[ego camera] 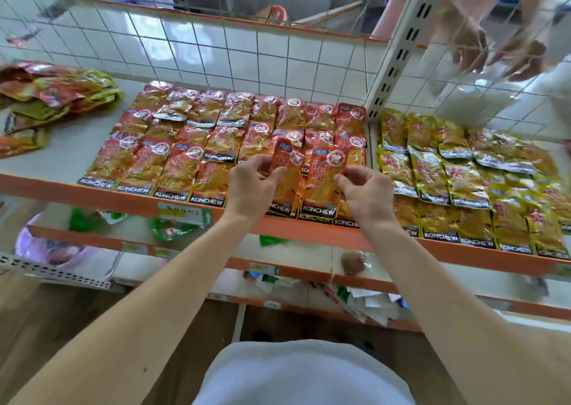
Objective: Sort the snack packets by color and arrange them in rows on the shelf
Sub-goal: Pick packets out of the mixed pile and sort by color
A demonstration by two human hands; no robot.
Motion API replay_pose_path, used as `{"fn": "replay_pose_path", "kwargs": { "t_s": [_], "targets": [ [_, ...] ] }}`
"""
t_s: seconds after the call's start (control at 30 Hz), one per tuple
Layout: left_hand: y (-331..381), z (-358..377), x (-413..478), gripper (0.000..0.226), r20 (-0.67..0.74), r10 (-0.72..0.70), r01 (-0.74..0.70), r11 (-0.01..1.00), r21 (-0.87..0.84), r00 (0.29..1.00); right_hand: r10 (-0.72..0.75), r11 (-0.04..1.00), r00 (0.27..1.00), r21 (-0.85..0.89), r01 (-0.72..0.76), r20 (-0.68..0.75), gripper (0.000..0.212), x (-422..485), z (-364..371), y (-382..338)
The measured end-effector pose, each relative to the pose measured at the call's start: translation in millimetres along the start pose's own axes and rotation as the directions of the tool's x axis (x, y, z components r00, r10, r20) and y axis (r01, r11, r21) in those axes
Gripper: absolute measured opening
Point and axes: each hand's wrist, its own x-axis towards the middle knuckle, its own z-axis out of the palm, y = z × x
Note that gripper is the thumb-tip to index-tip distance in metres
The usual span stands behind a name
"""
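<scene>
Grip: pinching one red packet (285,170) in left hand (253,185), clamped on its left edge; pinching second packet (327,173) in right hand (361,194) likewise. Holding both side by side, just over front of red rows (200,133) on shelf (71,157), with yellow rows (448,173) lying to right and mixed pile (52,96) far left.

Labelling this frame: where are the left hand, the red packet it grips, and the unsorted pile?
left hand (251,185): head view, back of the hand.
red packet (292,188): head view, its orange middle.
unsorted pile (58,96): head view, top packets.
</scene>
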Motion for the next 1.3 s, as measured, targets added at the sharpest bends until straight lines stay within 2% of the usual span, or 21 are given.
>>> {"fn": "replay_pose_path", "kwargs": {
  "t_s": [0.17,0.3,0.4,0.47,0.53,0.6,0.7,0.8,0.93,1.3],
  "targets": [
    [-14,-3,-2,0.042,0.027,0.213,-0.213,0.946,0.244,0.977,-0.151,0.977,0.987,-0.160,0.141,-0.050,0.037,-5,7,0],
    [-24,0,-4,0.047,0.034,0.224,-0.222,0.913,0.342,0.974,-0.245,0.936,0.969,-0.268,0.230,-0.024,0.041,-5,14,-1],
    [-25,4,-7,0.051,0.022,0.220,-0.215,0.916,0.339,0.975,-0.325,0.885,0.945,-0.364,0.290,-0.038,0.041,-7,15,9],
    [-27,7,-7,0.055,0.064,0.285,-0.289,0.893,0.346,0.956,-0.376,0.845,0.925,-0.430,0.318,-0.056,0.040,-7,15,20],
    [-31,5,-6,0.058,0.139,0.376,-0.399,0.822,0.406,0.916,-0.426,0.812,0.903,-0.462,0.356,-0.052,0.038,-8,16,27],
    [-34,1,-4,0.062,0.249,0.410,-0.480,0.765,0.429,0.877,-0.467,0.761,0.884,-0.503,0.409,0.012,0.042,-9,18,30],
    [-33,-2,-1,0.064,0.389,0.391,-0.547,0.678,0.491,0.834,-0.455,0.630,0.868,-0.618,0.471,0.198,0.053,-9,18,30],
    [-29,-1,-3,0.062,0.426,0.341,-0.542,0.617,0.571,0.838,-0.382,0.561,0.875,-0.677,0.476,0.298,0.059,-10,20,30],
    [-27,3,-5,0.060,0.412,0.314,-0.514,0.615,0.598,0.855,-0.324,0.535,0.895,-0.721,0.440,0.306,0.062,-9,22,30],
    [-25,4,-4,0.060,0.404,0.285,-0.487,0.642,0.592,0.869,-0.367,0.522,0.885,-0.724,0.452,0.287,0.062,-10,23,31]
  ]
}}
